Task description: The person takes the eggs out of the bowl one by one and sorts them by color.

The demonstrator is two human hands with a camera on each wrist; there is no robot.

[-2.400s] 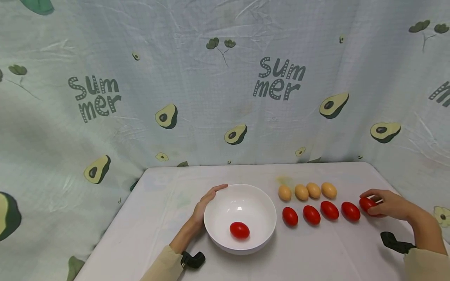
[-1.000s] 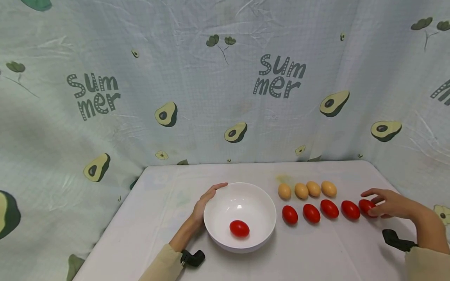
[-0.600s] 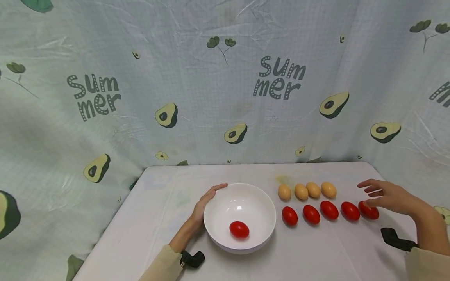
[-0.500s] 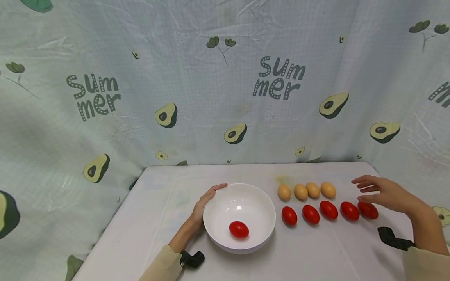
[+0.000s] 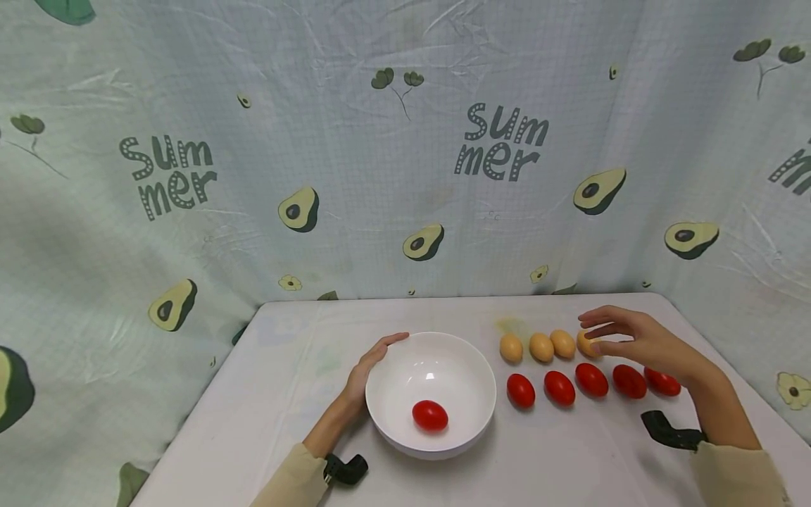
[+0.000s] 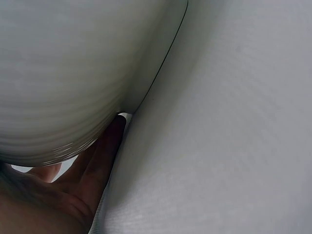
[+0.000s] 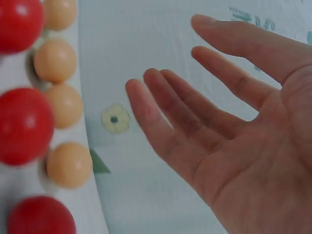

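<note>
My left hand (image 5: 360,384) rests along the left side of a white bowl (image 5: 462,401), its fingers mostly straight and reaching to the rim. In the left wrist view the fingers (image 6: 100,161) lie against the bowl's curved outer wall. One red egg (image 5: 430,416) lies inside the bowl. My right hand (image 5: 646,345) hovers with spread, loosely bent fingers around the rightmost yellow egg (image 5: 586,345), overlapping it in the head view. Nothing is held in the right palm (image 7: 263,165) in the right wrist view.
Three more yellow eggs, the leftmost yellow egg (image 5: 511,348) among them, line up behind a row of red eggs (image 5: 560,389) right of the bowl. The rightmost red egg (image 5: 663,382) is partly behind my right forearm. A printed curtain (image 5: 355,155) hangs behind the white table (image 5: 304,366).
My right hand has let go of the rightmost red egg, risen, and moved left and back to the rightmost yellow egg. The left hand and bowl stay where they were.
</note>
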